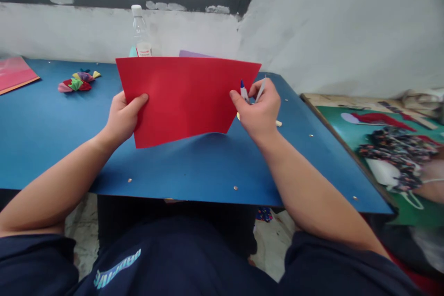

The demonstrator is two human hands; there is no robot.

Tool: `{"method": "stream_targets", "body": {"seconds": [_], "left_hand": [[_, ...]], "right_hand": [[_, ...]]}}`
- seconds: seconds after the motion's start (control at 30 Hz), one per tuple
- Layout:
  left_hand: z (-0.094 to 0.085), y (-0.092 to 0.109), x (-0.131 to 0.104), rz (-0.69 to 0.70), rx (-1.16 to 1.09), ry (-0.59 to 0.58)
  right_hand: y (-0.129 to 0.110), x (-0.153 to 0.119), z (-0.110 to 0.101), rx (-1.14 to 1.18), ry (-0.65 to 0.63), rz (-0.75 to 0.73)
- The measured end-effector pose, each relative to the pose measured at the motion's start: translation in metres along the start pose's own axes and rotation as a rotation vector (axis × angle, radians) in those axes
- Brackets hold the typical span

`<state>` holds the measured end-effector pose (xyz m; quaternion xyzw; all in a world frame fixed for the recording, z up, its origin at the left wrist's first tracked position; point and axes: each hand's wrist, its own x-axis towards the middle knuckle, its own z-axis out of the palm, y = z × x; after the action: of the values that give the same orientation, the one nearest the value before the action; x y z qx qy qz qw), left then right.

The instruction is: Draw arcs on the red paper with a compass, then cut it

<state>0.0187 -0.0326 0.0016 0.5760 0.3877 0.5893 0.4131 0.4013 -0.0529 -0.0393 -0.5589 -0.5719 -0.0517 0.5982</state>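
Observation:
A red paper sheet (pixel 183 97), slightly bowed, is held up above the blue table between my two hands. My left hand (pixel 123 115) is closed on its left edge, thumb in front and fingers hidden behind. At the right edge, the thumb of my right hand (pixel 262 106) lies over the sheet. That hand is closed and also holds a white pen (pixel 244 92) with a blue tip, pointing up. A slim greyish-white piece (pixel 261 89) sticks up between its fingers; I cannot tell what it is.
Behind the sheet stands a clear bottle (pixel 140 32) with a white cap. Colourful fabric pieces (pixel 78 82) and pink-orange sheets (pixel 17 74) lie left on the blue table (pixel 187 175). At right, a green-topped table (pixel 336 113) bears patterned cloth (pixel 398 148).

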Motion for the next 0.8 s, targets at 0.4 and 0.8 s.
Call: {"method": "stream_targets", "body": {"seconds": [0.4,0.8], "left_hand": [[0.012,0.000,-0.025,-0.495,-0.089,-0.379],[0.015,-0.004,-0.043,-0.361,-0.031,-0.479]], "right_hand": [[-0.060,0.029,0.013,0.008,-0.392,-0.213],[-0.141,0.031,0.053,0.274,-0.747,-0.161]]}}
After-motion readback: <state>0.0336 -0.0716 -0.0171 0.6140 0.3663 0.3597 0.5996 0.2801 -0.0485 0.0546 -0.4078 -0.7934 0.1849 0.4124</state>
